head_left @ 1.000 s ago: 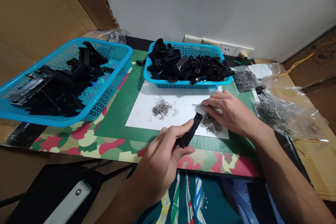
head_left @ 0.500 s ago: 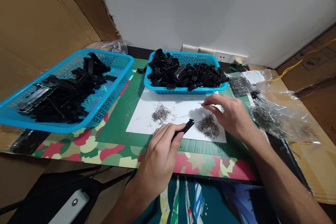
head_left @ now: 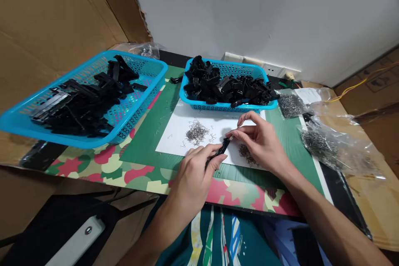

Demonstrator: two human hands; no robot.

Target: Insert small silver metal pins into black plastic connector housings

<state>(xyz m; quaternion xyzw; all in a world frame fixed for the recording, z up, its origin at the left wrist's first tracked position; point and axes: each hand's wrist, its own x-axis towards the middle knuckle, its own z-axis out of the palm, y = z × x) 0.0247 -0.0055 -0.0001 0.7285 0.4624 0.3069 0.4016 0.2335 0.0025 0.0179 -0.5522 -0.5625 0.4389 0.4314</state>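
My left hand (head_left: pixel 193 173) is closed around a narrow black plastic part (head_left: pixel 222 148), whose far end sticks out past thumb and forefinger. My right hand (head_left: pixel 262 140) pinches at that far end, its fingertips touching or almost touching the part. Whatever sits between those fingertips is too small to make out. Beyond my left hand, a pile of small bent metal pieces (head_left: pixel 197 133) lies on a white paper sheet (head_left: pixel 171 136). A second, browner pile of small metal pieces (head_left: pixel 247 154) is partly hidden under my right hand.
A blue basket (head_left: pixel 230 105) heaped with black plastic parts stands at the back. Another blue basket (head_left: pixel 115 135) with longer black parts is on the left. Clear bags of metal pieces (head_left: pixel 291 105) lie at the right, near cardboard (head_left: pixel 370 208). A wall (head_left: pixel 212 12) rises behind.
My right hand has moved left from above the browner pile to the end of the black plastic part. My left hand keeps its hold. The view has shifted slightly.
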